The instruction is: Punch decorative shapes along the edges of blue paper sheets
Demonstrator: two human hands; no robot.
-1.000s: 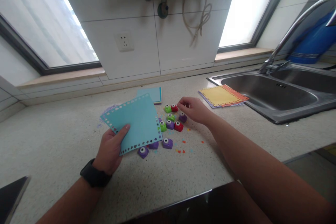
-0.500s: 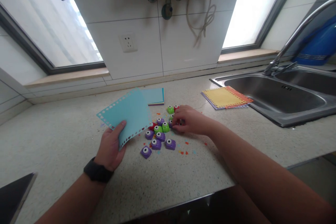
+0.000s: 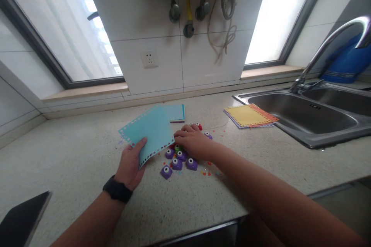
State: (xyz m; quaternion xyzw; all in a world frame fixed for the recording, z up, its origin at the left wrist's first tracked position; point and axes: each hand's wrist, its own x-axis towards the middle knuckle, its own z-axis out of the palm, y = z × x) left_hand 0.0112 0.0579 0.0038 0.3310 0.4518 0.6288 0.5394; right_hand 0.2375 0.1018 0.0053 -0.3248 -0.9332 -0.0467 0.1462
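Note:
My left hand is closed on a light blue sheet of paper, thumb on top. Small shapes are punched out along the sheet's edges. My right hand is over the pile of small craft punches, fingers bent and apart, covering several of them. Its fingertips come close to the sheet's right corner. A purple craft punch lies nearest me, with another purple punch to its right. A green punch shows beside my fingers, a red punch behind the hand.
A stack of blue paper lies behind the held sheet. Yellow and orange punched sheets lie by the steel sink on the right. Paper bits are scattered on the counter. A dark flat object is at lower left.
My right hand has moved left over the punches, its fingers reaching farther across the pile. My left hand still holds the blue sheet. The whole view has shifted slightly.

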